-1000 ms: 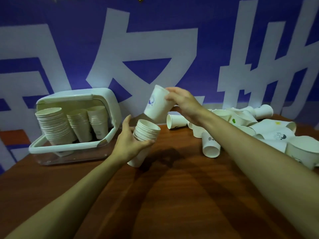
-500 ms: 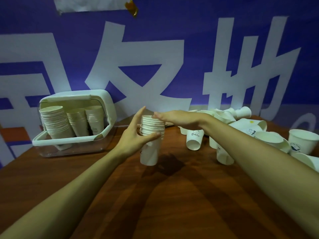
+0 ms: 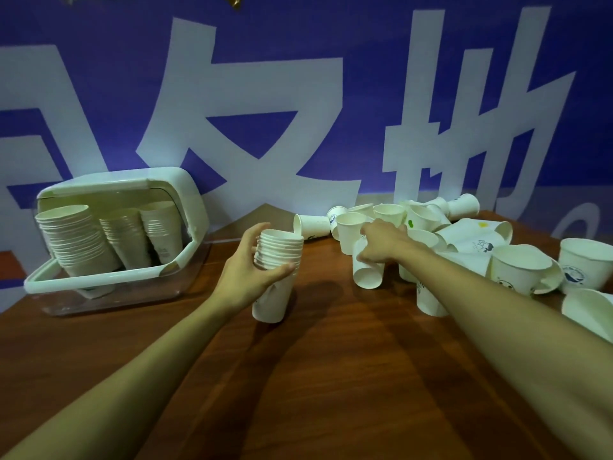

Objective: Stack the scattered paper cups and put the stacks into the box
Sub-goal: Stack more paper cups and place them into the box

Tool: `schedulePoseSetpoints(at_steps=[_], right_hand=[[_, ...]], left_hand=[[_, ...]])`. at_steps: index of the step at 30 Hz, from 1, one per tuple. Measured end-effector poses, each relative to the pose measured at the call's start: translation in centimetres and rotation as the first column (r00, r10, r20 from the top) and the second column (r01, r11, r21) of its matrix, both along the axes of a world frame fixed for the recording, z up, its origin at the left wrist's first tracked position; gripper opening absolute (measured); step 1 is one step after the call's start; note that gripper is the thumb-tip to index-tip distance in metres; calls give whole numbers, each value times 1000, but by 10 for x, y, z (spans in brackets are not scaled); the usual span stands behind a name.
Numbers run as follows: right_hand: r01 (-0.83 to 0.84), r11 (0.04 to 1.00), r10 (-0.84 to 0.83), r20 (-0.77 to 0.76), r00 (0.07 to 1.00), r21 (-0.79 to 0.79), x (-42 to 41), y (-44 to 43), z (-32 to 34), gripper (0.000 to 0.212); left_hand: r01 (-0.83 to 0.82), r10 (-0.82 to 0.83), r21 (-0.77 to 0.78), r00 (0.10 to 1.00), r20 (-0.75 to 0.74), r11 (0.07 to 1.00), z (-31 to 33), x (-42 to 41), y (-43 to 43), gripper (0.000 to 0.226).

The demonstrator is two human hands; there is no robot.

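My left hand (image 3: 247, 272) grips a stack of white paper cups (image 3: 277, 270), held upright just above the wooden table. My right hand (image 3: 384, 242) reaches into the heap of scattered paper cups (image 3: 464, 247) at the right and closes its fingers round one overturned cup (image 3: 366, 272). To the left lies the box (image 3: 99, 280), clear with a white rim, tipped on its side with its opening toward me. Three stacks of cups (image 3: 76, 240) sit inside it.
The wooden table (image 3: 331, 376) runs under both forearms. A blue wall banner with large white characters (image 3: 265, 104) stands right behind the box and the cups. More loose cups (image 3: 524, 270) lie along the right edge of the table.
My right hand set its cup onto the stack in my left hand, pressed it down, then moved right into the heap and took hold of another cup.
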State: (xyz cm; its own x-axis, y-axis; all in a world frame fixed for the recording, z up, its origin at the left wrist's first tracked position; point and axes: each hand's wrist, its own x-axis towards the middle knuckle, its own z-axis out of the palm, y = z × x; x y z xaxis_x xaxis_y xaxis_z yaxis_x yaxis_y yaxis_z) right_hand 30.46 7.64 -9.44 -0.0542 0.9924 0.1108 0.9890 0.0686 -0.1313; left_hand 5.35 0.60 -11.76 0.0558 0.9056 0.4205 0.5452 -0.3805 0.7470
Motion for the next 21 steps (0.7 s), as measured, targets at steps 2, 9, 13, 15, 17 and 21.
schedulePoseSetpoints(at_steps=[2, 9, 13, 15, 17, 21], right_hand=[[-1, 1000, 0, -54, 999, -21, -1, 3, 2, 45], [-193, 979, 165, -305, 938, -65, 4, -10, 19, 13], [-202, 969, 244, -410, 879, 143, -4, -27, 35, 13], [-110, 947, 248, -471, 847, 302, -12, -31, 42, 10], [-24, 910, 265, -537, 801, 413, -22, -36, 49, 10], [-94, 877, 380, -563, 734, 470, -47, -51, 56, 10]], left_hand=[[-7, 7, 6, 1000, -22, 1000, -2, 3, 3, 86], [-29, 32, 29, 994, -108, 999, -2, 5, -1, 90], [-29, 24, -75, 997, -68, 997, 0, -4, -10, 91], [-6, -3, -123, 998, -67, 992, 3, -6, -15, 92], [30, -43, -167, 996, -78, 986, 6, -7, -22, 94], [49, -65, -182, 995, -82, 982, 11, -4, -32, 103]])
